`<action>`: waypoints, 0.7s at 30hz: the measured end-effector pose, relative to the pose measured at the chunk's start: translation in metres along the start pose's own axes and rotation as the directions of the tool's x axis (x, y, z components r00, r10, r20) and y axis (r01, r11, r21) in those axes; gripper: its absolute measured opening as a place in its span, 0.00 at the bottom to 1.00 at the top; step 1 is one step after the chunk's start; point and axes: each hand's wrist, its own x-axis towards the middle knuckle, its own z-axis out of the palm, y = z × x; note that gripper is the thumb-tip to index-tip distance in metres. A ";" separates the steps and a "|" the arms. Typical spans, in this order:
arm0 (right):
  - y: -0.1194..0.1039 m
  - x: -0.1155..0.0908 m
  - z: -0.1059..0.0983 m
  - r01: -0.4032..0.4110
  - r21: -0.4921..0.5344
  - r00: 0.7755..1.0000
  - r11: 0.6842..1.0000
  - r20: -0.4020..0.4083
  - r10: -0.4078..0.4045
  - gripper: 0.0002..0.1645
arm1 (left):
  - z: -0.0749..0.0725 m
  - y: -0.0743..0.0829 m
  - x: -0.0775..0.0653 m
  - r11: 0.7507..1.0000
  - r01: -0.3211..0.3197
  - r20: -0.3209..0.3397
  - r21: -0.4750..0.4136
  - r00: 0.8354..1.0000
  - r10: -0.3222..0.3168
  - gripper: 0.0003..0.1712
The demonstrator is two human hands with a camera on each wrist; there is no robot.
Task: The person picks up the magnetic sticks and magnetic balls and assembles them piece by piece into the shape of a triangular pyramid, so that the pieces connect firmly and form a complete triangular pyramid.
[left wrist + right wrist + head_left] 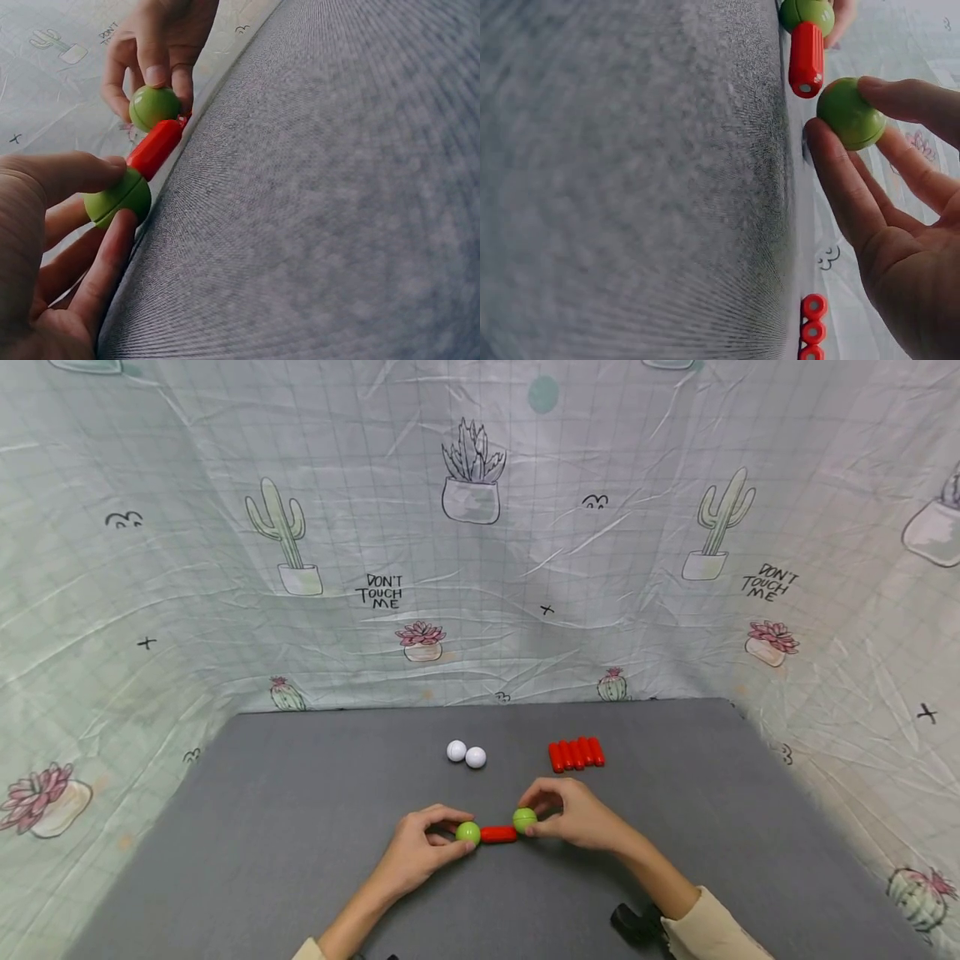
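My left hand (420, 847) pinches a green ball (468, 833) between thumb and fingers. A short red rod (498, 834) lies on the grey table with its left end against that ball. In my right hand (577, 814) a second green ball (525, 820) is pinched, close to the rod's right end. The right wrist view shows a small gap between this ball (850, 114) and the rod's bare tip (805, 88), which has a pale metallic centre. In the left wrist view the rod (155, 149) runs from the near ball (118, 198) towards the far one.
Behind the hands, two white balls (466, 754) sit side by side on the grey table (337, 777). Several red rods (576, 754) lie in a row at the back right. A black object (633, 925) is beside the right forearm. Patterned cloth (480, 568) encloses the table's back and sides.
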 end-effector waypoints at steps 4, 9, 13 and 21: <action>0.002 0.000 -0.002 -0.004 -0.010 1.000 1.000 0.010 0.004 0.14 | 0.000 0.000 0.001 1.000 0.011 -0.008 -0.002 1.000 -0.011 0.20; 0.004 -0.002 -0.004 0.007 0.015 1.000 1.000 0.025 -0.007 0.15 | 0.000 0.001 0.000 0.999 0.032 -0.010 -0.003 0.999 -0.032 0.20; 0.005 -0.001 -0.003 -0.001 0.023 0.999 1.000 0.045 0.000 0.16 | -0.001 0.002 0.000 0.999 0.033 -0.015 -0.001 0.999 -0.033 0.19; 0.006 -0.002 -0.003 -0.010 0.046 0.994 0.999 0.109 0.005 0.20 | -0.001 0.001 0.000 1.000 0.029 -0.006 0.007 1.000 -0.029 0.20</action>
